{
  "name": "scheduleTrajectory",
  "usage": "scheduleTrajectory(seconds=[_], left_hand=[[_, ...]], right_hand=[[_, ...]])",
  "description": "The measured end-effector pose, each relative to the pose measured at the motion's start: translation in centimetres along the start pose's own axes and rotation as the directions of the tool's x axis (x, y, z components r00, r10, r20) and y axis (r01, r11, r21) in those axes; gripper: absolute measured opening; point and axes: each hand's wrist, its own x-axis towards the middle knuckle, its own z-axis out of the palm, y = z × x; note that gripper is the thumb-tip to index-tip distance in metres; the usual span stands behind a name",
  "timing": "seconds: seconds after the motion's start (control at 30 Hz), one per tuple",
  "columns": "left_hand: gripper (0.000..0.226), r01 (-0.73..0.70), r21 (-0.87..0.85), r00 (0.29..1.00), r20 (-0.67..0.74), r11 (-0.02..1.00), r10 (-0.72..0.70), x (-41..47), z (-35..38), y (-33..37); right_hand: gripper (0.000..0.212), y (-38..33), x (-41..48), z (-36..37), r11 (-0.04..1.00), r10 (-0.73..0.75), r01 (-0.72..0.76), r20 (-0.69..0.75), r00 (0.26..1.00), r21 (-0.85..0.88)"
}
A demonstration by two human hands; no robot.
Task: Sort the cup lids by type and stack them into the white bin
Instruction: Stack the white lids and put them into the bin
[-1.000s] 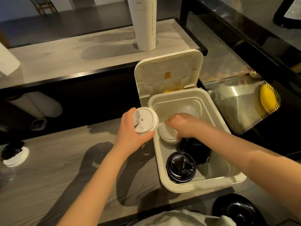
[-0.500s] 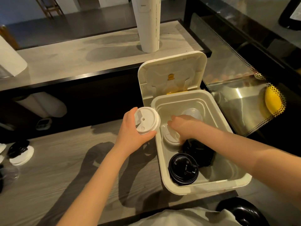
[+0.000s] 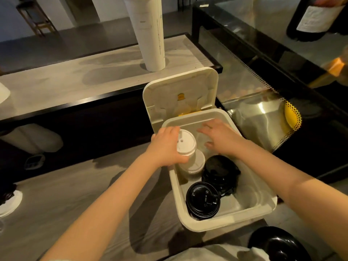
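**A:** Two hands are over the white bin (image 3: pixel 226 221) in the head view. What has changed?

**B:** A second ago the left hand (image 3: pixel 165 147) was out over the bench (image 3: pixel 75 194). Now it has carried its white lid (image 3: pixel 186 142) in over the rim, fingers curled round the edge, just above the white stack (image 3: pixel 192 165).

**A:** And the right hand (image 3: pixel 220 136)?

**B:** It has come off that stack and moved toward the far end of the bin, fingers spread, gripping nothing.

**A:** So the stack is free?

**B:** I'd say so; the lid looks ready to go on its own kind. The near black stack (image 3: pixel 203 200) and the second black stack (image 3: pixel 221 172) stand apart from the white one.
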Motion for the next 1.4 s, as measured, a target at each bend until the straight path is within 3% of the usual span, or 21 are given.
scheduleTrajectory(seconds=[0.1,0.17,0.27,0.37,0.57,0.93,1.07,1.27,1.4], left_hand=[[0.076,-0.092,0.105,0.991,0.109,0.99,0.08,1.6,0.2,1.9],[0.07,-0.103,0.176,0.978,0.197,0.979,0.067,2.3,0.8,2.8],[0.083,-0.094,0.333,0.946,0.324,0.938,-0.02,3.0,2.2,3.8],[0.095,-0.056,0.387,0.92,0.377,0.92,-0.102,3.7,2.8,4.3],[0.093,-0.139,0.482,0.9,0.426,0.865,-0.092,4.3,3.3,5.0],[0.097,-0.075,0.507,0.868,0.457,0.859,-0.194,5.6,2.6,5.2],[0.095,-0.05,0.519,0.881,0.425,0.853,-0.207,5.7,2.9,4.9],[0.099,-0.034,0.513,0.907,0.377,0.858,-0.189,5.1,3.3,5.0],[0.076,-0.046,0.367,0.967,0.251,0.929,-0.051,2.9,1.6,3.1]], right_hand=[[0.057,1.0,0.2,-0.1,0.997,0.061,-0.066,0.117,0.991,0.038],[0.049,1.1,0.6,0.0,0.992,0.107,-0.112,0.091,0.99,0.053],[0.044,1.4,1.2,0.0,0.979,0.169,-0.175,0.061,0.984,0.109],[0.052,1.4,1.4,0.4,0.972,0.171,-0.182,0.085,0.982,0.146],[0.056,1.4,1.1,0.6,0.981,0.155,-0.159,0.041,0.987,0.111],[0.053,1.1,0.6,0.8,0.978,0.167,-0.17,0.04,0.985,0.124],[0.042,0.8,0.3,0.7,0.969,0.198,-0.201,0.035,0.98,0.144],[0.052,-0.4,-0.2,0.6,0.976,0.202,-0.206,0.073,0.977,0.063],[0.048,-1.5,-0.6,-0.8,0.968,0.208,-0.206,-0.002,0.978,0.147]])
